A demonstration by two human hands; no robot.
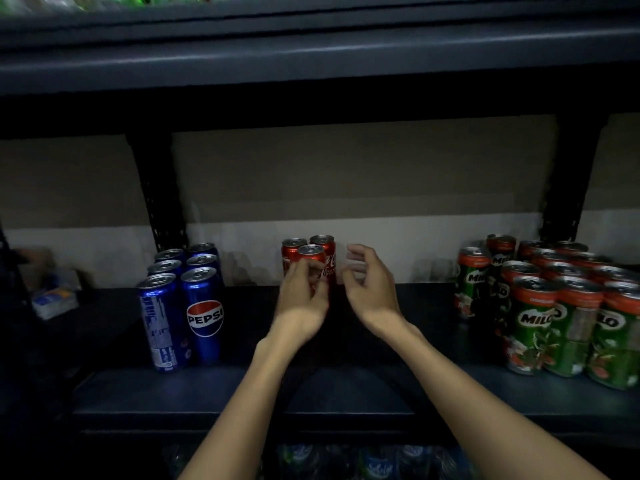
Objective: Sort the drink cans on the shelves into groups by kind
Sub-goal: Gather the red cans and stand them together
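three red coca-cola cans point(309, 263) stand upright, touching, mid-shelf toward the back wall. left hand point(302, 292) is on the front coke can point(311, 261), fingers curled round its body, slightly blurred. right hand point(369, 287) hovers just right of the cluster, fingers loosely curled, holding nothing, apart from the cans. blue pepsi cans point(185, 299) in two rows on the left of the dark shelf point(242, 386), well apart from the cokes. green milo cans point(554, 306) packed together on the right end. bluish packet point(55, 299) at far left, too dim to identify. bottles point(346, 462) on the level below, green blurred items point(69, 1) on the shelf above.
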